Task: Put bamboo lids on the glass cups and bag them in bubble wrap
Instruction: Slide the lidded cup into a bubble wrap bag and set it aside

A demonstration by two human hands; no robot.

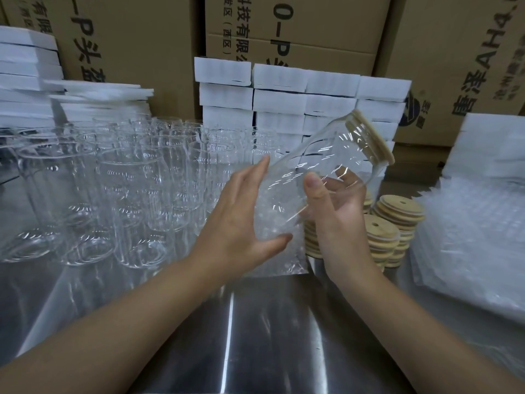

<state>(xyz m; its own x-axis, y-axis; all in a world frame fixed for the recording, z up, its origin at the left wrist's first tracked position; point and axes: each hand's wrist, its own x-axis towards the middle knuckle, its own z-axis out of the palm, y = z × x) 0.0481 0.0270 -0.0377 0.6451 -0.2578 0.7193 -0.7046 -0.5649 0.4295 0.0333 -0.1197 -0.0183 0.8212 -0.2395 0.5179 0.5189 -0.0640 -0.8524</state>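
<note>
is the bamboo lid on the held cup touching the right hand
Apart. The head view shows the right hand gripping the glass cup by its body, with bare glass between it and the bamboo lid.

Steel table (270,336) with upright glass cups (127,194), stacked bamboo lids (397,211), bubble-wrap bags (468,237)

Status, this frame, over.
Right hand grips glass cup, bamboo lid on, tilted. Left hand flat against bubble wrap bag, cup base at its mouth. Nothing blocking.
</note>
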